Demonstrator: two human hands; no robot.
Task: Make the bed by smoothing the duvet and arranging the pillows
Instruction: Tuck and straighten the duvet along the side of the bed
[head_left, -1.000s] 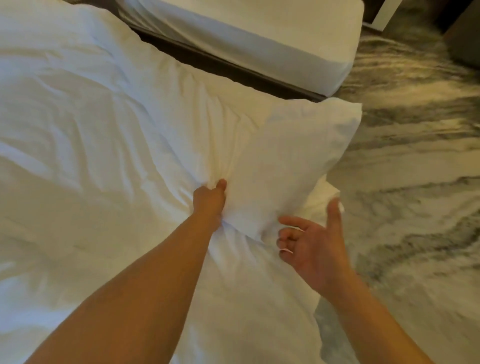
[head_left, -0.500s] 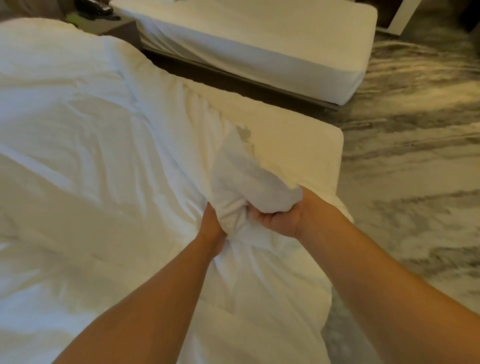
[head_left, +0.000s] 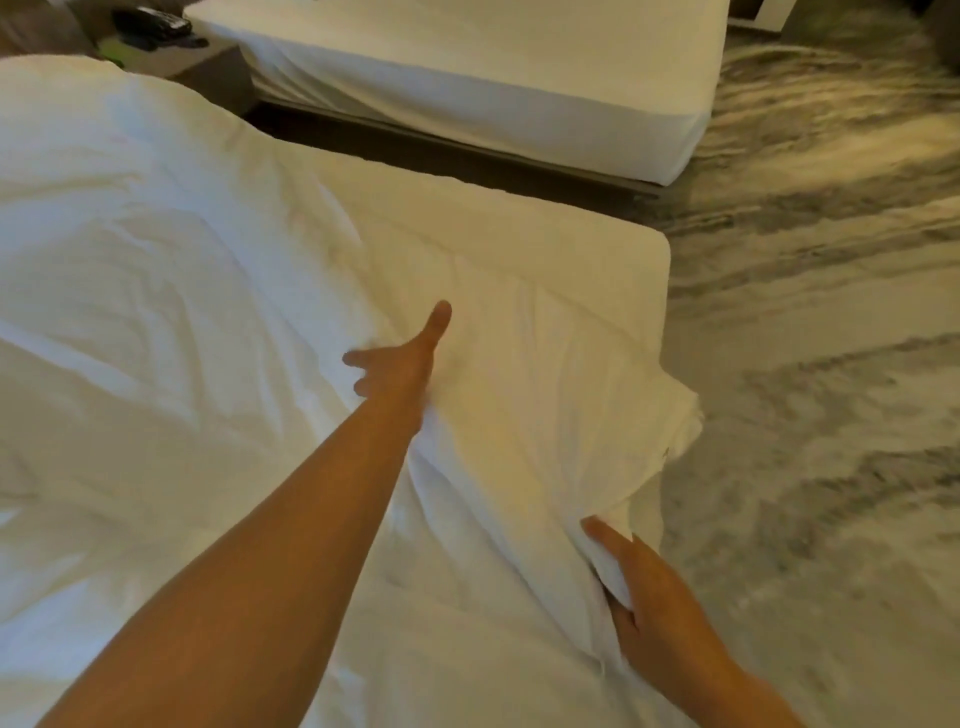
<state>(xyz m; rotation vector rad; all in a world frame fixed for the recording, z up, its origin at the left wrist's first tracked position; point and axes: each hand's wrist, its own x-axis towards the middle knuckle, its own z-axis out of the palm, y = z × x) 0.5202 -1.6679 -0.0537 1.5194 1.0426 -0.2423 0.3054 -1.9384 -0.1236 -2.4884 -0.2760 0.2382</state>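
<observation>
A white duvet (head_left: 171, 322) covers the near bed, wrinkled across its left and middle parts. Its corner lies flat toward the bed's foot at the right edge (head_left: 597, 291). My left hand (head_left: 402, 358) rests on the duvet near the middle, fingers spread, holding nothing. My right hand (head_left: 649, 603) grips a bunched fold of the duvet's edge at the bed's right side, near the bottom right of the view. No pillow can be made out.
A second bed (head_left: 493, 88) with a bare white fitted sheet stands behind, across a dark gap. A nightstand (head_left: 208, 67) with a black phone (head_left: 150, 23) sits at the top left. Grey-and-cream patterned carpet (head_left: 831, 312) runs along the right.
The raised, bunched duvet corner has been laid flat toward the foot. My left hand let go and spread open on the duvet. My right hand moved down to the duvet's right edge.
</observation>
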